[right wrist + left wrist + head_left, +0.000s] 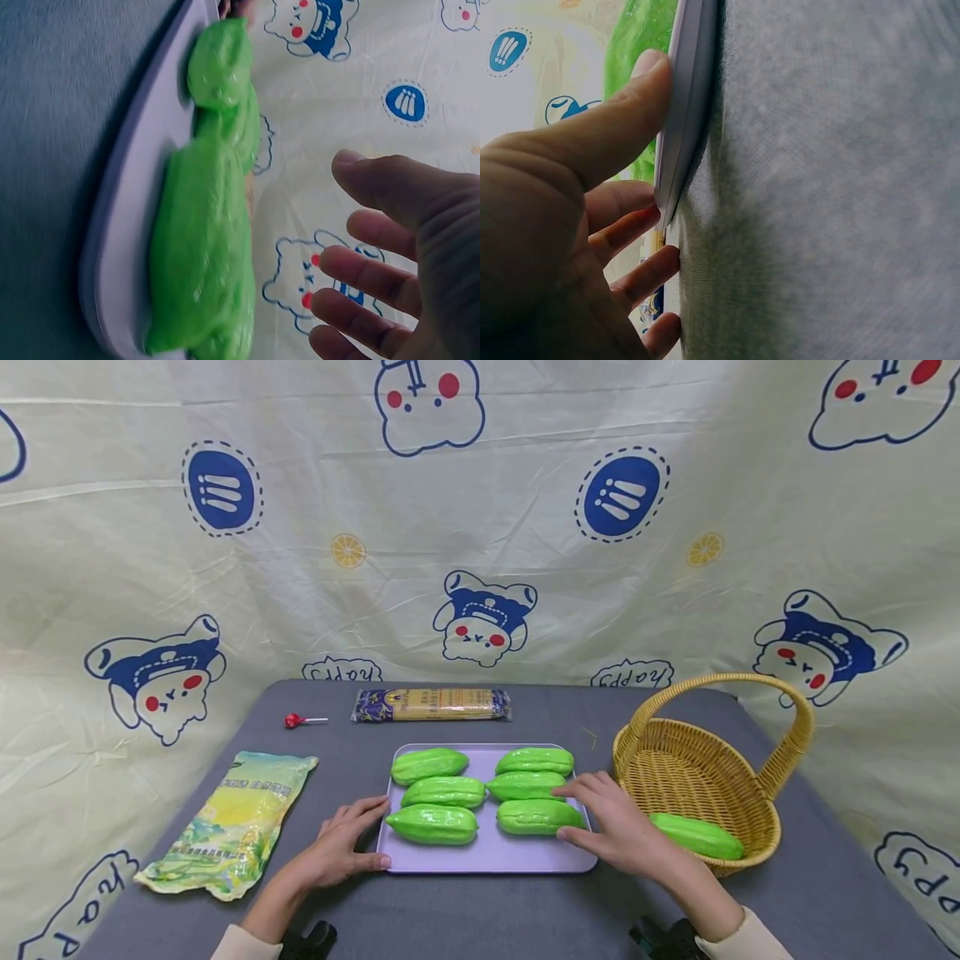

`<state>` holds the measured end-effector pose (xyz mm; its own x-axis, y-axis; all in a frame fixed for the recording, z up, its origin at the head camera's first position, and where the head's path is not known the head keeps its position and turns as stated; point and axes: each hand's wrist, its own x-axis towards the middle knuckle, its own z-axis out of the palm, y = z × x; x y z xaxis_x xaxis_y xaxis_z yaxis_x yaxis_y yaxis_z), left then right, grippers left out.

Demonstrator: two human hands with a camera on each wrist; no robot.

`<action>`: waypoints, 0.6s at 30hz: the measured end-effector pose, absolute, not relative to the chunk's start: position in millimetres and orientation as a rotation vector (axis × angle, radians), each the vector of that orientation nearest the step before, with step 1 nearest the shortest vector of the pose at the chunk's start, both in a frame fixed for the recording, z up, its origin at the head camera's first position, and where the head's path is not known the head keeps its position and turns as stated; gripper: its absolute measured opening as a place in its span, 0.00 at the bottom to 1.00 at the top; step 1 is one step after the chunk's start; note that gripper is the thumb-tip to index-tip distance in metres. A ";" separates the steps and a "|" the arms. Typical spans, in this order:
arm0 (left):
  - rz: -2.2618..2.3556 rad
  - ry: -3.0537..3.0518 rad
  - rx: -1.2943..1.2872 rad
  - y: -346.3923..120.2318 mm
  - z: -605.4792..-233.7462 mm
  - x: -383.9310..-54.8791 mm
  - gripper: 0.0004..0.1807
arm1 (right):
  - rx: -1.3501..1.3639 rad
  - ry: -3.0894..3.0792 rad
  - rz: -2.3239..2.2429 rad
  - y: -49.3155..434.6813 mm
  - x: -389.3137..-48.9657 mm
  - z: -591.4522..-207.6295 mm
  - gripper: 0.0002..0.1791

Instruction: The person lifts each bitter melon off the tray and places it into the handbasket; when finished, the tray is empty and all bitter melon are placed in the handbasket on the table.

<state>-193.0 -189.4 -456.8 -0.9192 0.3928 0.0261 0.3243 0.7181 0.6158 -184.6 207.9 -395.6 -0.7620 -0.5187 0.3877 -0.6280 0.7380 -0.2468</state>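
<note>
Glossy green ridged gourds [433, 824] lie on a lilac tray [487, 857] in two columns of three. At the tray's left edge is my left hand [345, 843], its thumb [634, 97] and fingertips touching the rim, as the left wrist view also shows. My right hand [615, 827] hovers over the right edge with its fingers spread and holds nothing. In the right wrist view a gap separates those fingers [367, 274] from the nearest gourd [199, 247].
To the right, a wicker basket [682, 764] with a tall handle has one more gourd [697, 836] inside. A yellow-green bag [232, 822] lies at the left. Along the back are a red lollipop [293, 721] and a pack of noodles [431, 704]. A printed curtain [540, 635] hangs behind.
</note>
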 end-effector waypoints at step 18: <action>0.982 2.798 0.567 -189.1 -456.2 -193.3 0.45 | 0.991 -2.626 0.635 152.7 -183.6 -409.6 0.26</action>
